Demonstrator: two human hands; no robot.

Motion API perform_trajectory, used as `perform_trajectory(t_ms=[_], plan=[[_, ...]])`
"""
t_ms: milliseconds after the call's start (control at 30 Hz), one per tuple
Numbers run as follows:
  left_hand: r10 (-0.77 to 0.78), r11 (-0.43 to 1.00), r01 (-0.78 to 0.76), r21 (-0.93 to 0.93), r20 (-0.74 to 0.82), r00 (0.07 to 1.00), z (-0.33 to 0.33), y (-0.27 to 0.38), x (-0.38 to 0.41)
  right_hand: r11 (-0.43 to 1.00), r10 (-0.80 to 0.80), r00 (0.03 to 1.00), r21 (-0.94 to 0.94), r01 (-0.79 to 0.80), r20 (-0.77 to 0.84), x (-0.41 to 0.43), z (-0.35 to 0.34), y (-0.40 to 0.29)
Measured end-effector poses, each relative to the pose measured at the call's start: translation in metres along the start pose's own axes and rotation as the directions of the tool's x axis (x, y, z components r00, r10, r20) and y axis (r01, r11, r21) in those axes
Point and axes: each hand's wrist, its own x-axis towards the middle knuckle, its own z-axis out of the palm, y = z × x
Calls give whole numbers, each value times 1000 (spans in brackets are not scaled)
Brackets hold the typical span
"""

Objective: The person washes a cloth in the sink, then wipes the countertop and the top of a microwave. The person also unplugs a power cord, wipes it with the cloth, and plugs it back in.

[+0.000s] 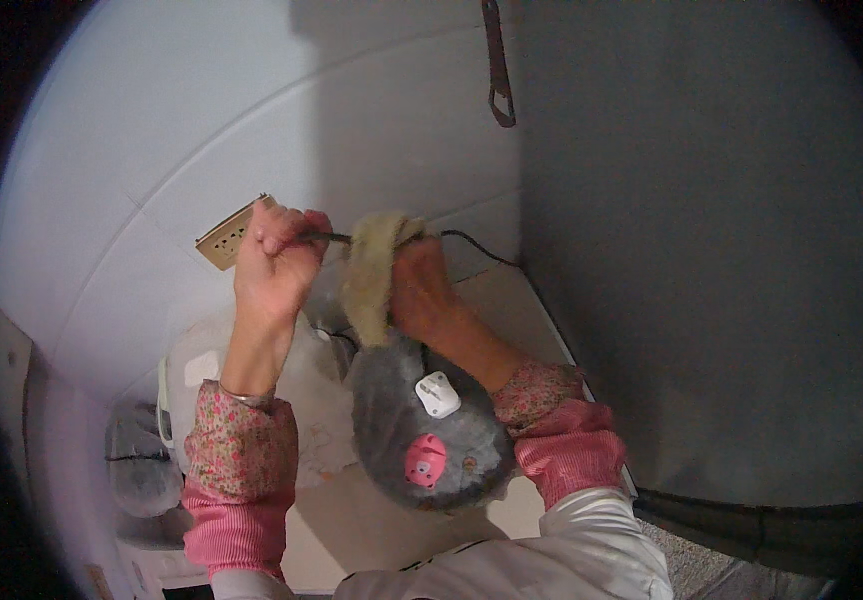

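My left hand is closed around a dark cable in front of a gold wall socket plate, hiding part of it. Close by on the right, my right hand grips a yellowish cloth wrapped about the same cable. From the cloth the cable runs on to the right, along the wall. Below my hands lies a dark grey plush item, carrying a white square plug-like piece and a pink animal-faced item.
A pale translucent bag or cover lies left of the plush item. Farther left stands a grey, plastic-wrapped object. A dark strap hangs on the wall above. A large grey panel bounds the right side.
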Motion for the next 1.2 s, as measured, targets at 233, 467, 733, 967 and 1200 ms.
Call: perform_trajectory(t_ms=[233, 467, 733, 967, 1200], plan=[[-149, 954, 204, 220, -242, 959, 3, -29, -11, 988, -55, 995, 143, 65, -78, -30, 53, 71], [-137, 881, 216, 421, -208, 968, 11, -9, -15, 975, 131, 985, -194, -108, 112, -139, 134, 269], [-100, 823, 242, 514, -287, 953, -8, 46, -36, 930, 368, 930, 20, -368, 22, -153, 188, 256], [-85, 880, 190, 435, -251, 964, -16, 65, -40, 868, 496, 868, 51, -494, -29, -176, 213, 281], [-37, 901, 138, 410, -245, 969, -18, 60, -45, 903, 207, 978, -388, -184, 17, -154, 203, 271]])
